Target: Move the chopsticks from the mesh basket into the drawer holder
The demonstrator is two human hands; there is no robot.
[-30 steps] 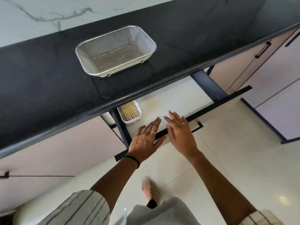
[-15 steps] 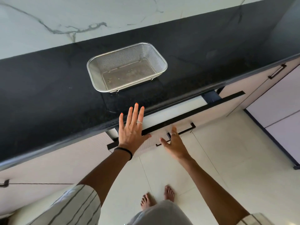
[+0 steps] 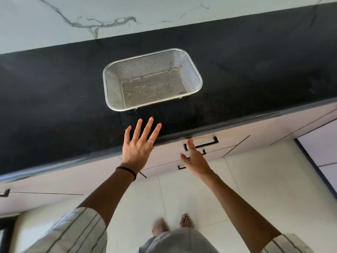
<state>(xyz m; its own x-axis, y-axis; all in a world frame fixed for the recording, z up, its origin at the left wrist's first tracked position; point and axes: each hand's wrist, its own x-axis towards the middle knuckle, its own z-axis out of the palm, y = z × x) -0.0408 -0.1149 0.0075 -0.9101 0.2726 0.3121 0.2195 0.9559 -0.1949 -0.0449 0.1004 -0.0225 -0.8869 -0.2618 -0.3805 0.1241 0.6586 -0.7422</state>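
Observation:
The steel mesh basket (image 3: 195, 77) stands on the black counter (image 3: 54, 92) with no chopsticks in it, only a few specks. The drawer (image 3: 169, 152) under the counter edge is closed, so the holder and chopsticks are hidden. My left hand (image 3: 137, 147) hovers flat with fingers spread over the counter's front edge, just below the basket. My right hand (image 3: 195, 158) is open in front of the drawer's black handle (image 3: 206, 144), holding nothing.
A white marble backsplash (image 3: 73, 15) rises behind the counter. Pale cabinet fronts (image 3: 273, 136) with black handles run under it. Below are a tiled floor (image 3: 191, 194) and my bare feet (image 3: 186, 220).
The drawer went from open, with chopsticks showing in the holder, to fully closed. Both hands pushed it in, then the left hand rose over the counter edge.

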